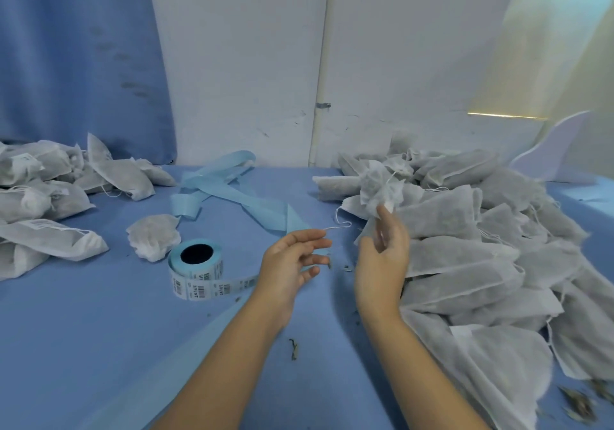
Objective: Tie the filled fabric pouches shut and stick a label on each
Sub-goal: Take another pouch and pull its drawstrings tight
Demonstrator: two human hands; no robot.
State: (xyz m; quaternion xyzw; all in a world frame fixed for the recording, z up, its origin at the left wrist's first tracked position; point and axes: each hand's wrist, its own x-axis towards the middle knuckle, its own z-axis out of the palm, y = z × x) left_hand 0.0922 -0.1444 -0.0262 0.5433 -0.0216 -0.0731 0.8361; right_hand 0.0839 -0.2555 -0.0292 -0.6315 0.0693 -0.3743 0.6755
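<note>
- Above the blue table (pixel 99 330), the right hand (pixel 382 263) pinches the gathered neck of a pouch (pixel 378 183); the left hand (pixel 285 263) pinches its drawstring (pixel 342 225) by the end.
- Just right: untied pouch pile (pixel 465 263).
- Left: label roll (pixel 196 263), backing strip (pixel 232 190), labelled pouches (pixel 50 197).

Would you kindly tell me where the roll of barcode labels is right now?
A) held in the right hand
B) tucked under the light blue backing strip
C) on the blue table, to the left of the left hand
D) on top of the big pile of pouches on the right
C: the label roll sits on the blue table, left of the left hand, while the right hand holds only a pouch.
</note>
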